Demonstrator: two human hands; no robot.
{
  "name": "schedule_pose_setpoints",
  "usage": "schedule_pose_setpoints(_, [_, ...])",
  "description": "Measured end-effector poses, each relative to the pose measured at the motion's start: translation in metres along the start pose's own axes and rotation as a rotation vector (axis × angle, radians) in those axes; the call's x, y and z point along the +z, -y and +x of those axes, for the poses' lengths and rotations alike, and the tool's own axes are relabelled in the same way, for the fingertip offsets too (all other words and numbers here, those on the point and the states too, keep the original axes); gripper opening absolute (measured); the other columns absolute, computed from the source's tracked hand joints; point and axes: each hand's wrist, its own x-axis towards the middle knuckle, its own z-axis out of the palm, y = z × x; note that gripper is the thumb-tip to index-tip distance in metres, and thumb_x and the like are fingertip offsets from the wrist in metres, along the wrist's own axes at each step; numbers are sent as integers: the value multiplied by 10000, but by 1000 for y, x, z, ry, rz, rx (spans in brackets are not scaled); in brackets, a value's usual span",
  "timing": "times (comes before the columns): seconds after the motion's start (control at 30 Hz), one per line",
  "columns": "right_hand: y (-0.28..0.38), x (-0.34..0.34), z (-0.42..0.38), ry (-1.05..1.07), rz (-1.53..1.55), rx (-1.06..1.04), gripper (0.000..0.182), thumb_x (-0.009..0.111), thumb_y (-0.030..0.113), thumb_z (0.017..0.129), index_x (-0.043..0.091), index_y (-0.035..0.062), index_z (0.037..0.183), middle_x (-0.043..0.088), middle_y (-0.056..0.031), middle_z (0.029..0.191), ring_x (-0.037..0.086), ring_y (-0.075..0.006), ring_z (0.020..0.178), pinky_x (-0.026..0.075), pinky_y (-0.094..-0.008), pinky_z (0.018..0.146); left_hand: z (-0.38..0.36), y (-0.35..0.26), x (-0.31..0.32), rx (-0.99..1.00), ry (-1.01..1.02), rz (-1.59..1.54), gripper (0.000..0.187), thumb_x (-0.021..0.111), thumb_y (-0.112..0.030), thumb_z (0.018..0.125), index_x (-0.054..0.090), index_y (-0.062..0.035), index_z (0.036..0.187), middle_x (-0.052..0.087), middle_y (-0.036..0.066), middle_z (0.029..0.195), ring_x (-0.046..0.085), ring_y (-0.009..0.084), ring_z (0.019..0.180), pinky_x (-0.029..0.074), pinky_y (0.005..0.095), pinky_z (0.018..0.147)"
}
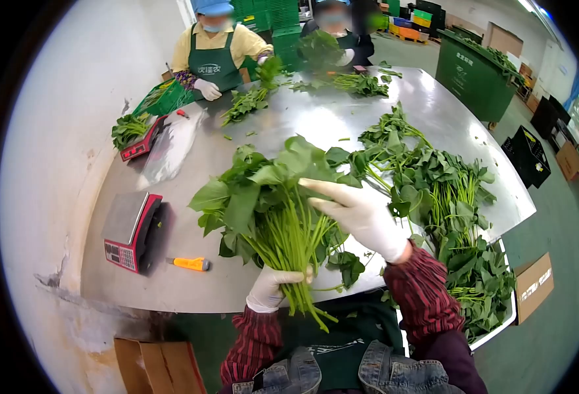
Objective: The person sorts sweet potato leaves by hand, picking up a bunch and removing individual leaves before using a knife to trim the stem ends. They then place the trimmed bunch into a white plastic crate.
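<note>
My left hand, in a white glove, is wrapped round the lower stems of a bunch of leafy greens. The bunch stands roughly upright over the metal table's near edge, its broad leaves at the top and its cut stem ends pointing down. Against the right side of the leaves is my gloved right hand, its fingers stretched out and apart, pointing left. Whether its fingertips touch the leaves is hard to tell. Right of that hand, a large pile of the same greens lies on the table.
A red scale and a yellow box cutter lie to the left on the metal table. Another scale bears greens. Two people work across the table. A white crate of greens and a green bin stand right.
</note>
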Motion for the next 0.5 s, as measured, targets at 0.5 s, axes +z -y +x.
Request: schedule_pose_setpoints(0.5, [-8, -17, 11, 454, 186, 539, 244, 620, 184, 837, 607, -50, 905, 549, -50, 551, 478, -81, 409, 388, -248, 410, 0, 5, -5, -138, 137, 110, 358, 670, -8, 627, 556, 30, 964, 610, 127, 769, 590, 221, 660, 485, 334, 626])
